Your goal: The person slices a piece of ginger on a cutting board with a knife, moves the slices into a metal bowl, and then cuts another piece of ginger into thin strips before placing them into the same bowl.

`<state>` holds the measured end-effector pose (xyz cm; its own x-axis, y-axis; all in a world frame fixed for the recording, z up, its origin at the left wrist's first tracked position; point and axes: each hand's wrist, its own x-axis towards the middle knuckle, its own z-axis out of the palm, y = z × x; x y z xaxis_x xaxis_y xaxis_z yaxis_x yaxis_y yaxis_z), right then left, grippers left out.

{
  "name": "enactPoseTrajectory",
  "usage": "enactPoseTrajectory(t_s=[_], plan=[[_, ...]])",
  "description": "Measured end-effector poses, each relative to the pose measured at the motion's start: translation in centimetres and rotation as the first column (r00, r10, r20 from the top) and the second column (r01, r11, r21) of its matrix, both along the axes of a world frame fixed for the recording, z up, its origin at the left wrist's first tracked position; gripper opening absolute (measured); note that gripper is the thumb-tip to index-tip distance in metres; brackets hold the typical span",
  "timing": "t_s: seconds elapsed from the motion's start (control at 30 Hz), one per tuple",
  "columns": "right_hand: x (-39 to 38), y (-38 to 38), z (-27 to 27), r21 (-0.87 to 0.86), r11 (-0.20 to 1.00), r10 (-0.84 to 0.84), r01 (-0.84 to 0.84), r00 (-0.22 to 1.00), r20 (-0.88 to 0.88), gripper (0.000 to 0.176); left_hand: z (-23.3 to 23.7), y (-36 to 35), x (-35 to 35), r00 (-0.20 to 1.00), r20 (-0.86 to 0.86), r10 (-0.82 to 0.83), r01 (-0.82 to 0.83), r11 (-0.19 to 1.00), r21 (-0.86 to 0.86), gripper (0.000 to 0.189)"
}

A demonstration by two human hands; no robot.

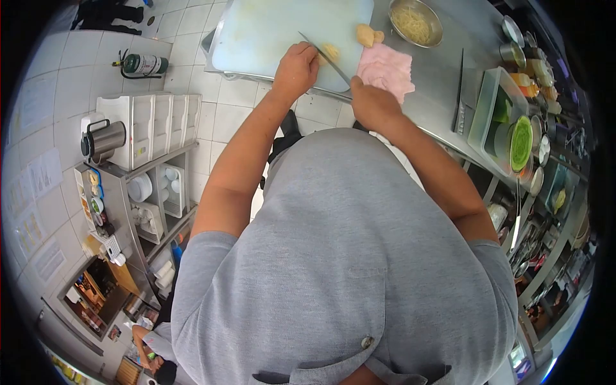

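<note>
And here we have our right hand [375, 102] gripping the knife [339, 72], slanted forward-left beside pale slices [330, 51] on the board [282, 32], our curled left hand [296, 67] close by, its hold hidden.

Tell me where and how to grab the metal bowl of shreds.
Likely best: pinch the metal bowl by its rim, coming from the right. Its round edge is exposed there, while yellowish chunks and pink cloth lie toward the near left.

The cloth [385, 69] reads pink from my end; the board [282, 29] pale blue; the shreds [332, 51] yellow; the shirt [321, 212] grey.
</note>
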<state>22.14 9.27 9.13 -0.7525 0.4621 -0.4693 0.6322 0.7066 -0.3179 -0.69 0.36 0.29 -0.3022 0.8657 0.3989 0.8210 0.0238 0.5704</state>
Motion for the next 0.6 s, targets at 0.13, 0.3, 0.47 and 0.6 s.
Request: enactPoseTrajectory(t_s=[0.13, 0.3, 0.47, 0.6], plan=[[-1.4, 0.5, -0.4, -0.019, 1.0, -0.01, 0.01, 1.0, 0.003, 0.028, 0.8, 0.1, -0.2, 1.0, 0.017, -0.02, 0.021, 0.999, -0.042, 0.012], [-1.1, 1.0, 3.5, -0.03, 0.998, 0.061, -0.059, 0.995, 0.075, 0.029, 0.4, 0.3, -0.3, 1.0, -0.002, -0.019, 0.019, 0.998, -0.052, 0.013], [-0.1, -0.4, -2.2, -0.014, 1.0, -0.024, 0.024, 1.0, 0.007, 0.028, 0.3, 0.0, -0.1, 0.999, 0.037, -0.005, 0.007, 0.998, -0.06, 0.012], [-2.2, 2.0, 2.2, -0.061, 0.995, 0.079, -0.077, 0.996, 0.029, 0.026, 0.5, -0.1, 0.1, 1.0, 0.015, -0.012, 0.013, 0.999, -0.043, 0.012]])
